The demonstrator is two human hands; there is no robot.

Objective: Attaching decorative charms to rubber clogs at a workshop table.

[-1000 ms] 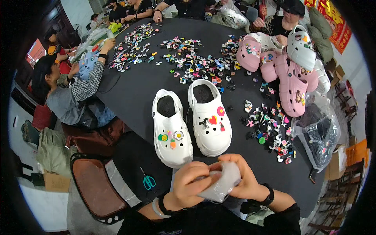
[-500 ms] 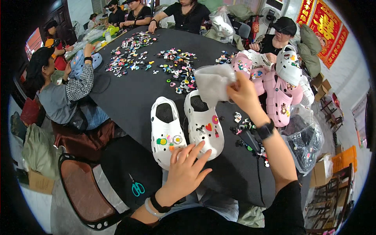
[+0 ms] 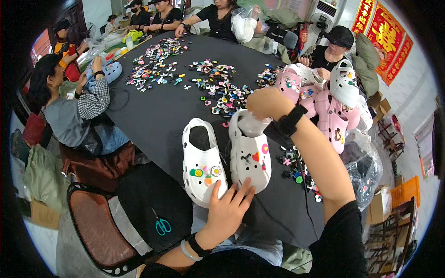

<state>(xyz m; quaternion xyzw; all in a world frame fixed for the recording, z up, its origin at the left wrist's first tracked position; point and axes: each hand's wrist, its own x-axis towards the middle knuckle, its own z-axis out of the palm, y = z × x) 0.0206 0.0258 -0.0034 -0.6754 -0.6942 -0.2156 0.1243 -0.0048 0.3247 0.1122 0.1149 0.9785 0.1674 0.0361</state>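
Two white clogs stand side by side on the dark table, toes toward me. The left clog (image 3: 197,150) carries pineapple, flower and carrot-like charms. The right clog (image 3: 246,169) has a red heart, a pink ring and other small charms. My left hand (image 3: 226,211) lies across the toes, fingers spread and touching mainly the right clog. At that clog's foot opening, my right hand (image 3: 268,103) is bent over a translucent white plastic piece (image 3: 254,126), which sits partly inside. My right fingertips are mostly hidden behind the hand.
Loose charms (image 3: 225,95) lie in heaps beyond the clogs. Pink and white clogs (image 3: 330,111) are piled at the right, above a clear plastic bag (image 3: 359,160). A black tool (image 3: 296,162) with a cord lies nearer. Scissors (image 3: 162,226) rest at lower left. Several people sit around the table.
My right hand has brought the plastic piece from above the table down into the right clog's opening. My left hand has shifted slightly right over the toes. Both clogs appear slightly farther right.
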